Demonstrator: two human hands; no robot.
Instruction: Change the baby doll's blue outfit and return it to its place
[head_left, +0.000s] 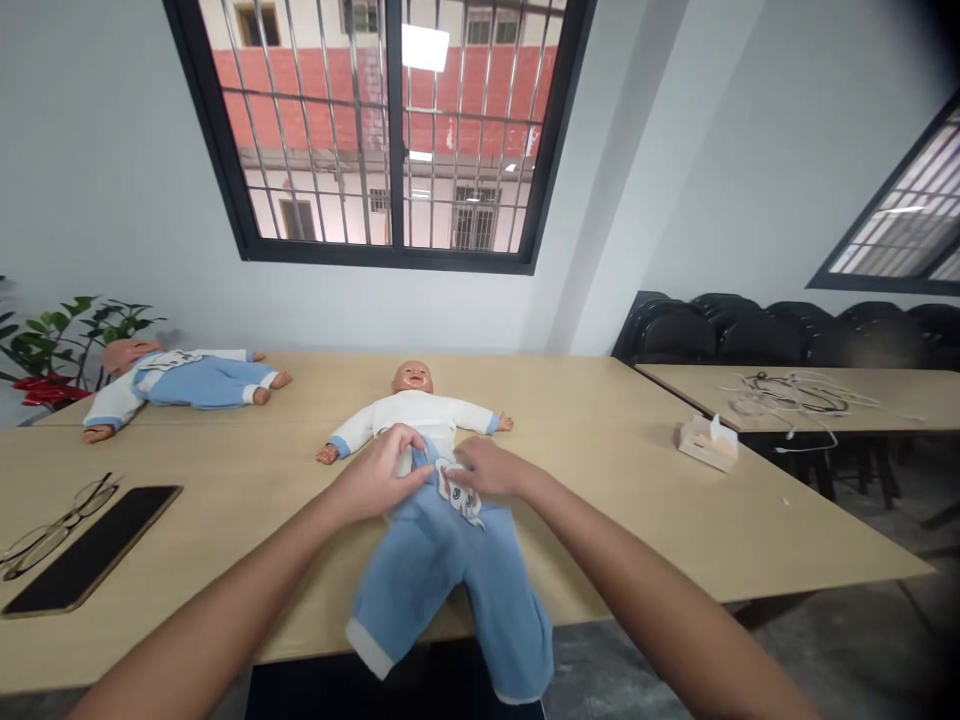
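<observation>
A baby doll (413,377) lies on its back on the table, head toward the window, in a white top (409,412) with blue cuffs. Blue doll trousers (442,545) with white hems and an animal-face patch cover its lower body, and the trouser legs hang over the table's front edge. My left hand (386,475) grips the left side of the waistband, thumb against the fabric. On the other side, my right hand (484,468) is closed on the waistband beside the patch. The doll's legs are hidden by the trousers.
Another dressed doll (195,380) lies at the far left near a potted plant (64,340). Eyeglasses (60,525) and a black phone (94,550) rest on the left. A tissue box (708,443) stands right, with tangled cables (795,395) on a second table and black chairs (679,330) behind.
</observation>
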